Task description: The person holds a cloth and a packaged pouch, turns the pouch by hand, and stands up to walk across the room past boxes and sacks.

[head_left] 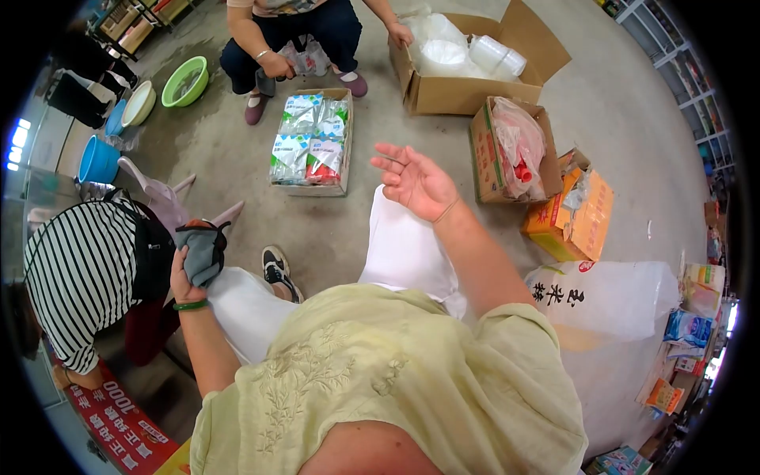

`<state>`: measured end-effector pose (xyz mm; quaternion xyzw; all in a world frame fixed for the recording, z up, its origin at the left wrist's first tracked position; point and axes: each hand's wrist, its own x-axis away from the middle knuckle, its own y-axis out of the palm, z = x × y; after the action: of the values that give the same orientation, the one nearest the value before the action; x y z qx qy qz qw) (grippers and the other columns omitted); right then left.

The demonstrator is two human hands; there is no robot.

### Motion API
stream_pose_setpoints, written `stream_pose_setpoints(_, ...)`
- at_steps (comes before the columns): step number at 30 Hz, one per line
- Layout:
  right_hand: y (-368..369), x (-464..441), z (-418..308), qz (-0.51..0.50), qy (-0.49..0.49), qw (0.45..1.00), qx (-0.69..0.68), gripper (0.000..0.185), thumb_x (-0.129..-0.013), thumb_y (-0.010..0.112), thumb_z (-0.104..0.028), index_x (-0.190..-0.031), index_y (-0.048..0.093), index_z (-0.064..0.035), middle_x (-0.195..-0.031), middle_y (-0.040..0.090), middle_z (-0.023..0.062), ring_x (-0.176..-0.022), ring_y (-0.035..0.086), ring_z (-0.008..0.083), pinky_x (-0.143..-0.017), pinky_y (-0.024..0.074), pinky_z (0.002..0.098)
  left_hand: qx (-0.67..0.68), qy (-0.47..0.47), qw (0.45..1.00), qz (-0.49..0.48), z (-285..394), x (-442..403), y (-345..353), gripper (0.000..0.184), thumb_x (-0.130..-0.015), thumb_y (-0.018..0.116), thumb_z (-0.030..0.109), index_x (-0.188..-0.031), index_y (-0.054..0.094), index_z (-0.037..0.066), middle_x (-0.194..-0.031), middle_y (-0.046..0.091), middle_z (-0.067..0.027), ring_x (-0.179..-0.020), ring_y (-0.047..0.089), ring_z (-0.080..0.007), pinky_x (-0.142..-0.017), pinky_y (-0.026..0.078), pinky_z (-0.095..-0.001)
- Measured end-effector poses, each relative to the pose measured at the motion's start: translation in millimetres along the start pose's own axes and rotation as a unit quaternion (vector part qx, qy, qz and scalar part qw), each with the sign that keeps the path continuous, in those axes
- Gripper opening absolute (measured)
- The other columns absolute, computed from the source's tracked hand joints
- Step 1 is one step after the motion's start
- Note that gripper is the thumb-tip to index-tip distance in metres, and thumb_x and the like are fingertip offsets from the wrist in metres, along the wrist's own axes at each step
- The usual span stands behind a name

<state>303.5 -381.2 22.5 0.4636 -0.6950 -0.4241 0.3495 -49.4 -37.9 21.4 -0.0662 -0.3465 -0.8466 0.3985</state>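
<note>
My left hand [184, 281] is closed around a grey cloth item [201, 252] with dark edging and some orange-brown showing at its top; I cannot make out its exact kind. It is held above my left knee. My right hand [413, 182] is raised palm-up over my right knee, fingers apart, holding nothing. Beyond it on the floor stands an open carton [310, 190] of plastic-wrapped packs with blue, green and red labels.
A person [293, 39] squats behind the carton, one hand at a large cardboard box [447, 95] of clear plastic containers. Two smaller boxes [484, 158] [590, 210] and a white sack [609, 297] are right. A person in stripes [83, 269] bends left, near basins [99, 162].
</note>
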Motion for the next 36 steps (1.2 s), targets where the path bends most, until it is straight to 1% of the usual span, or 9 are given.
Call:
stream_pose_setpoints(8, 1, 2, 0, -0.003, -0.003, 1.000, -0.004, 0.044, -0.094, 0.043, -0.031, -0.127, 0.044, -0.0025, -0.115, 0.054, 0.0099, -0.075, 0.044, 0.0128, -0.068, 0.0410, 0.0260, -0.004, 0.018, 1.000, 0.007, -3, 0, -5, 0.029, -0.090, 0.048, 0.019, -0.114, 0.052, 0.003, -0.105, 0.062, -0.0121, -0.093, 0.062, -0.0261, -0.081, 0.051, -0.0365)
stream_pose_setpoints(14, -3, 2, 1, -0.011, -0.009, 1.000, -0.013, 0.044, -0.094, 0.043, -0.031, -0.127, 0.044, -0.0022, -0.115, 0.054, 0.0105, -0.076, 0.044, 0.0128, -0.068, 0.0408, 0.0255, -0.001, 0.002, 1.000, -0.018, -2, 0, -5, 0.030, -0.090, 0.049, 0.020, -0.114, 0.052, 0.003, -0.106, 0.062, -0.0123, -0.094, 0.062, -0.0263, -0.082, 0.051, -0.0367)
stream_pose_setpoints(17, -4, 2, 1, -0.009, -0.013, 1.000, -0.015, 0.045, -0.093, 0.043, -0.032, -0.127, 0.044, -0.0019, -0.115, 0.054, 0.0110, -0.076, 0.044, 0.0129, -0.067, 0.0408, 0.0253, -0.003, -0.003, 1.000, -0.008, -2, -1, -8, 0.030, -0.090, 0.049, 0.020, -0.114, 0.052, 0.002, -0.106, 0.062, -0.0124, -0.094, 0.062, -0.0265, -0.083, 0.050, -0.0370)
stream_pose_setpoints(19, -2, 2, 0, -0.008, -0.015, 1.000, -0.014, 0.045, -0.093, 0.043, -0.032, -0.127, 0.044, -0.0017, -0.115, 0.054, 0.0112, -0.076, 0.044, 0.0129, -0.067, 0.0408, 0.0253, -0.009, -0.001, 1.000, 0.023, -3, -1, -6, 0.031, -0.091, 0.048, 0.021, -0.113, 0.052, 0.001, -0.106, 0.062, -0.0125, -0.094, 0.061, -0.0267, -0.083, 0.050, -0.0374)
stream_pose_setpoints(20, -1, 2, 0, -0.010, -0.011, 1.000, -0.009, 0.044, -0.093, 0.044, -0.031, -0.126, 0.045, -0.0025, -0.114, 0.055, 0.0097, -0.076, 0.045, 0.0119, -0.067, 0.0408, 0.0252, -0.010, -0.002, 1.000, 0.020, -3, 0, -2, 0.031, -0.091, 0.048, 0.021, -0.113, 0.052, 0.001, -0.106, 0.062, -0.0125, -0.094, 0.061, -0.0267, -0.083, 0.050, -0.0374)
stream_pose_setpoints(22, 0, 3, 0, -0.012, -0.011, 1.000, -0.004, 0.042, -0.092, 0.045, -0.030, -0.125, 0.047, -0.0034, -0.113, 0.056, 0.0082, -0.076, 0.046, 0.0108, -0.068, 0.0408, 0.0251, -0.003, -0.007, 0.999, 0.037, -2, 3, 8, 0.024, -0.089, 0.049, 0.017, -0.109, 0.053, 0.003, -0.100, 0.062, -0.0103, -0.090, 0.061, -0.0243, -0.079, 0.051, -0.0357)
stream_pose_setpoints(25, 1, 4, -1, -0.019, -0.005, 1.000, -0.009, 0.042, -0.092, 0.045, -0.030, -0.125, 0.047, -0.0035, -0.112, 0.056, 0.0076, -0.076, 0.046, 0.0106, -0.068, 0.0412, 0.0255, 0.001, 0.000, 1.000, 0.008, -4, -11, -28, 0.031, -0.091, 0.046, 0.022, -0.113, 0.052, 0.001, -0.105, 0.062, -0.0131, -0.093, 0.062, -0.0272, -0.082, 0.051, -0.0380)
stream_pose_setpoints(35, 1, 4, -2, -0.023, -0.004, 1.000, -0.009, 0.043, -0.093, 0.044, -0.031, -0.126, 0.046, -0.0034, -0.113, 0.056, 0.0078, -0.077, 0.047, 0.0114, -0.069, 0.0415, 0.0257, -0.003, -0.003, 1.000, -0.003, -2, 0, 3, 0.031, -0.092, 0.045, 0.021, -0.113, 0.052, 0.000, -0.105, 0.063, -0.0128, -0.092, 0.062, -0.0267, -0.083, 0.051, -0.0373)
stream_pose_setpoints(36, 1, 4, -2, -0.023, -0.003, 1.000, -0.010, 0.043, -0.093, 0.043, -0.031, -0.126, 0.046, -0.0033, -0.114, 0.056, 0.0080, -0.077, 0.047, 0.0117, -0.069, 0.0413, 0.0258, -0.003, -0.006, 1.000, 0.008, -1, 2, 8, 0.028, -0.090, 0.046, 0.018, -0.113, 0.051, 0.001, -0.104, 0.062, -0.0121, -0.090, 0.062, -0.0253, -0.080, 0.051, -0.0359)
